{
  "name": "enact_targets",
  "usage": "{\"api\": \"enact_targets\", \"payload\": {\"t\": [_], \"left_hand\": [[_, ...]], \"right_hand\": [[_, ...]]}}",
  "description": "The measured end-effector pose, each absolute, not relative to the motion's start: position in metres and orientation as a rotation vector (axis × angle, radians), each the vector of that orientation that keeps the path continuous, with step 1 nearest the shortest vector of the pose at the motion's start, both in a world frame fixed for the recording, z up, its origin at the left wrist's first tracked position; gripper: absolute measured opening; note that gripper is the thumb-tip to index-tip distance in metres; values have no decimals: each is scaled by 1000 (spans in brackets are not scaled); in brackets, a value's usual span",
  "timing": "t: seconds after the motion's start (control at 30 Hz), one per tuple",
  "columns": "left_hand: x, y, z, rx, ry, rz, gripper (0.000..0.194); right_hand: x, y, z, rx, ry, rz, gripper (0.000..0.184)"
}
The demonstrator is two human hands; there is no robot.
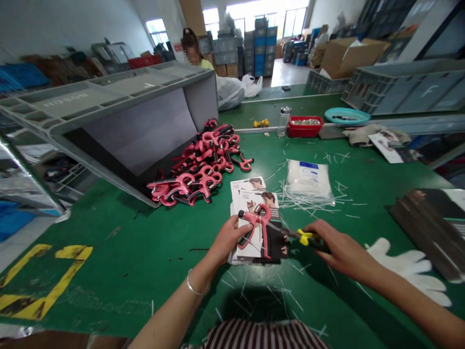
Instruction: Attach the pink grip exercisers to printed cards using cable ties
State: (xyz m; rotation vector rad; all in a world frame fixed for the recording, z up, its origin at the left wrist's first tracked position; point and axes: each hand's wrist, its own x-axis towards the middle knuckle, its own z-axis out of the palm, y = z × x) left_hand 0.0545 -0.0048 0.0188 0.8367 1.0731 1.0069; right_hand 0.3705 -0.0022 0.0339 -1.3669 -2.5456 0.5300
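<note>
My left hand [230, 241] holds a pink-red hand grip exerciser [267, 237] with black pads, its thumb across one handle. The exerciser lies against a printed card [250, 245] on top of a small stack of cards. In my right hand [336, 245] are scissors [304, 236] with yellow and black handles. Their blurred blades point left at the exerciser's middle; whether they touch it I cannot tell. Cut white plastic ties [296, 299] are scattered around the cards. Behind the stack lies a clear bag of white ties [308, 179].
At left, a grey crate [127, 92] tipped on its side spills a pile of hand grips [203, 169]. A white glove [403, 266] and stacked dark cards [428, 228] lie at right. Further back are a red tray [305, 127], a jar [284, 121], a blue dish [347, 116] and a person [194, 51].
</note>
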Motion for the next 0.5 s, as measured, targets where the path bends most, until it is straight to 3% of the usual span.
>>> {"api": "enact_targets", "payload": {"t": [0.2,0.3,0.5], "left_hand": [[53,-5,15,824,1108,1012,40],[53,-6,13,833,1107,1023,40],[52,-6,8,874,1112,1025,41]], "right_hand": [[325,2,42,-1326,-2755,-323,67],[321,6,48,-1343,-2734,-439,71],[301,9,66,-1213,-2701,-371,71]]}}
